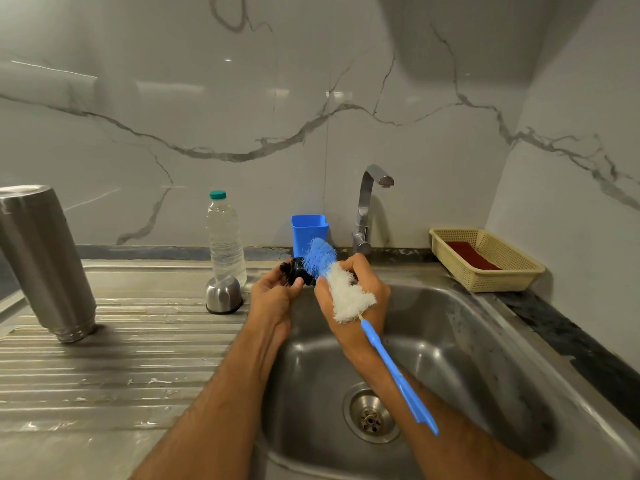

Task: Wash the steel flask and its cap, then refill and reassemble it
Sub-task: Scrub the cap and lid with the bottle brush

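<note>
The steel flask [45, 258] stands upside down on the ribbed drainboard at the far left. Its steel cup-shaped cap [223, 294] sits mouth down near the water bottle. My left hand [273, 296] grips a small black stopper [298, 271] above the sink's left edge. My right hand [356, 299] holds a bottle brush by its bristle head, the blue and white bristles [332, 275] pressed against the stopper. The brush's blue handle [398, 379] trails down over my right forearm.
A clear plastic water bottle [225, 240] with a green cap stands behind the steel cap. A blue plastic cup [310, 230] and the tap [369, 206] are at the sink's back edge. A beige basket [485, 261] holding a red sponge sits at right. The sink basin [450, 341] lies below my hands.
</note>
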